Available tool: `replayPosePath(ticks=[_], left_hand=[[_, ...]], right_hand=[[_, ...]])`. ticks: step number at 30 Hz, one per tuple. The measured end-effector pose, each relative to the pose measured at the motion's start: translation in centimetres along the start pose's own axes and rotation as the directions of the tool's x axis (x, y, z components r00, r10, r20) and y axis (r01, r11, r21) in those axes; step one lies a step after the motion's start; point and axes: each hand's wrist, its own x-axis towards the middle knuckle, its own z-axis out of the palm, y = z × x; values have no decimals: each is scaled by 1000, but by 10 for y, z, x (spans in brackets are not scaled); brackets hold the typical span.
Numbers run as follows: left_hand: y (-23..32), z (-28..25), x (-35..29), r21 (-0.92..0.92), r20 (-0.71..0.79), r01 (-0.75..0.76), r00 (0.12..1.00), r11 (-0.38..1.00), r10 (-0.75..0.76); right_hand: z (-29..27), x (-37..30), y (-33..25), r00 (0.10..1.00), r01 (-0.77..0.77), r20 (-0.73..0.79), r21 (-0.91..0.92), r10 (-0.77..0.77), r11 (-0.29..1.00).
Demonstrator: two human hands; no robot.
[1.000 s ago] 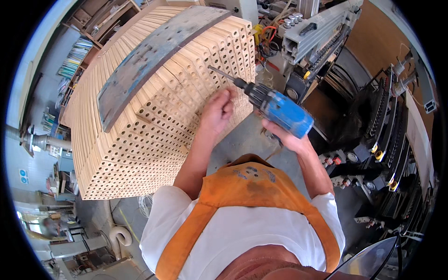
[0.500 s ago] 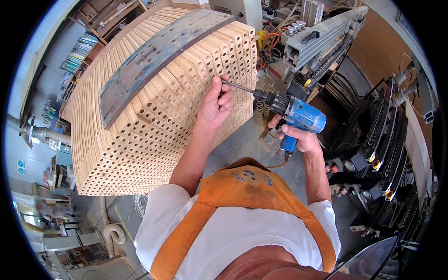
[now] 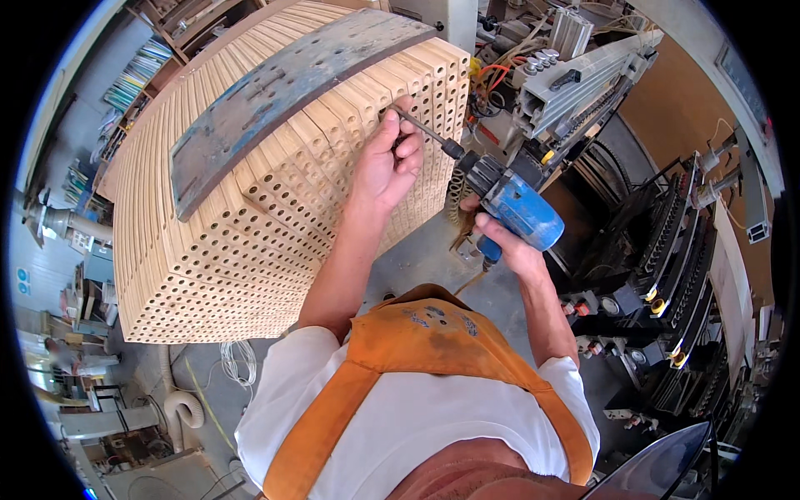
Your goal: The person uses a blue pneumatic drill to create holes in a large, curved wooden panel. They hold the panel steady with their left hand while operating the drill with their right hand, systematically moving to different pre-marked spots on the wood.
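My right hand [image 3: 515,248] grips a blue air-powered driver [image 3: 523,212] by its handle, fingers wrapped around it. From the driver's black nose a long thin driver bit [image 3: 427,132] points up and left. At its tip, the thumb and fingers of my left hand [image 3: 386,171] are closed in a pinch; whether a small fastener is also between them is hidden. Just behind my left hand stands a large stack of pale wooden strips [image 3: 287,162], its near faces full of round holes. A dark, worn curved plate [image 3: 275,92] lies across the top of the stack.
An orange hose [image 3: 472,282] runs down from the driver's handle. Black machinery with yellow knobs [image 3: 658,304] fills the right side. An aluminium rail [image 3: 575,83] stands at the far right, near tangled cables. A coil of white cable [image 3: 239,362] lies on the floor below the stack.
Both hands have risen slightly in view. The driver has shifted left and tilted more steeply, its bit tip now higher at my left fingers, near the stack's upper edge.
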Motion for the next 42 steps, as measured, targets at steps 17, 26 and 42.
replayPosePath(ticks=[17, 26, 42], left_hand=[[-9, -2, 6, -105, 41, -43, 998, 993, 48], [-74, -81, -46, 50, -283, 461, 858, 886, -430], [-62, -49, -62, 490, -296, 459, 887, 741, -354]], right_hand=[[8, 24, -15, 990, -140, 55, 328, 129, 934], [23, 13, -30, 1000, 23, 1, -257, -24, 966], [21, 15, -29, 1000, -25, 10, 31, 25, 999]])
